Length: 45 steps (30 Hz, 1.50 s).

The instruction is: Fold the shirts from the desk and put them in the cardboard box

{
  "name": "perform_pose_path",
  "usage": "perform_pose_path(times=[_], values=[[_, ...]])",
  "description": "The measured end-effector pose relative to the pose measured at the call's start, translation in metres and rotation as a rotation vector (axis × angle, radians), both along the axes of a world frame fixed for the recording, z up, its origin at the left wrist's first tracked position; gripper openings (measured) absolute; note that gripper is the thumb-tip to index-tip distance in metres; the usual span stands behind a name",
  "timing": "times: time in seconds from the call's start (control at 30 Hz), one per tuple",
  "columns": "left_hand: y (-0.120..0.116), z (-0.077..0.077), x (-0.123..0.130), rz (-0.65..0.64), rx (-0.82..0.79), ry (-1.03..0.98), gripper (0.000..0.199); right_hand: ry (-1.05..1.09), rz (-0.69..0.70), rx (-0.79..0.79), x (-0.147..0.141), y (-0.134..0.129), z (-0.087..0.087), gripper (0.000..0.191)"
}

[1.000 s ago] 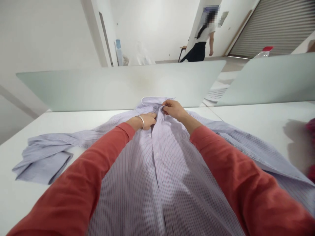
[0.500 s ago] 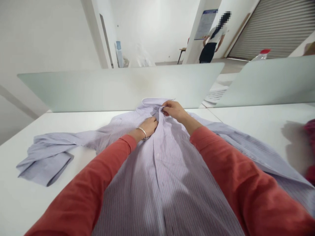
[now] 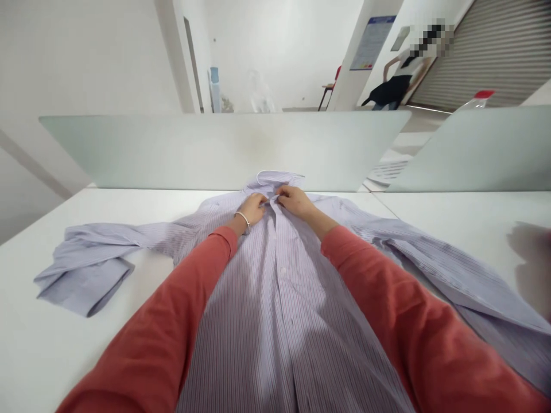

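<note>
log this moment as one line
left hand: at placket | right hand: pinching placket below collar | striped shirt: front up, sleeves spread, white table

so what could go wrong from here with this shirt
The left hand and right hand are close together just below the collar, so a hard tug might strain the shirt. The bracelet on the left wrist is close to the cloth and could snag. The sleeve bunched at left might crease.
</note>
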<state>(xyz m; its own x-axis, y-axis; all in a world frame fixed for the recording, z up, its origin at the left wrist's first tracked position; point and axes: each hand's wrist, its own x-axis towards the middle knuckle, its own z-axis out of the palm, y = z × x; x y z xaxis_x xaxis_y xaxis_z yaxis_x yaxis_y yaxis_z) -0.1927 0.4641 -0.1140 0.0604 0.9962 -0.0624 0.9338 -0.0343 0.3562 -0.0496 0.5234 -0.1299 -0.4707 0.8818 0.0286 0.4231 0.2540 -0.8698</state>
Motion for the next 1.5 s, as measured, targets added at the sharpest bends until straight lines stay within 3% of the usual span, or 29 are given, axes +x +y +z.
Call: perform_pose_path(times=[0.07, 0.17, 0.37, 0.57, 0.7, 0.83, 0.9, 1.0, 1.13, 1.23, 1.37, 1.5], values=[[0.001, -0.003, -0.003, 0.044, 0.001, -0.038, 0.029, 0.014, -0.030, -0.004, -0.001, 0.001, -0.003, 0.017], [0.000, -0.004, -0.004, 0.007, -0.016, -0.042, 0.034, 0.077, -0.061, -0.040, -0.002, 0.006, -0.007, 0.016], [-0.002, -0.003, 0.000, 0.008, -0.009, -0.022, 0.039, 0.282, -0.087, -0.238, -0.003, 0.008, -0.001, 0.016], [-0.001, -0.004, 0.001, -0.114, -0.024, 0.039, 0.017, 0.466, -0.233, -0.346, 0.011, 0.007, 0.019, 0.012], [0.000, -0.003, 0.002, -0.224, -0.053, 0.037, 0.023, 0.463, -0.196, -0.348, 0.007, 0.004, 0.023, 0.012], [0.000, -0.002, 0.001, -0.196, -0.019, 0.033, 0.031, 0.394, -0.109, -0.363, -0.013, -0.004, 0.007, 0.014], [0.000, -0.003, 0.000, -0.124, -0.003, 0.033, 0.033, 0.290, -0.074, -0.313, -0.021, -0.007, -0.006, 0.016], [0.001, -0.005, 0.000, -0.071, 0.008, 0.009, 0.040, 0.075, -0.050, -0.118, -0.025, -0.008, -0.017, 0.020], [-0.001, -0.005, 0.002, -0.066, 0.049, -0.039, 0.049, -0.160, 0.008, 0.097, -0.023, -0.009, -0.016, 0.028], [-0.004, -0.004, 0.003, -0.075, 0.087, -0.010, 0.043, -0.290, 0.035, 0.192, -0.024, -0.011, -0.013, 0.032], [-0.005, -0.003, 0.004, -0.089, 0.105, 0.047, 0.027, -0.324, 0.017, 0.276, -0.026, -0.013, -0.021, 0.038], [-0.005, 0.001, 0.006, -0.144, 0.019, 0.117, 0.015, -0.255, 0.072, 0.321, -0.018, -0.011, -0.033, 0.043]])
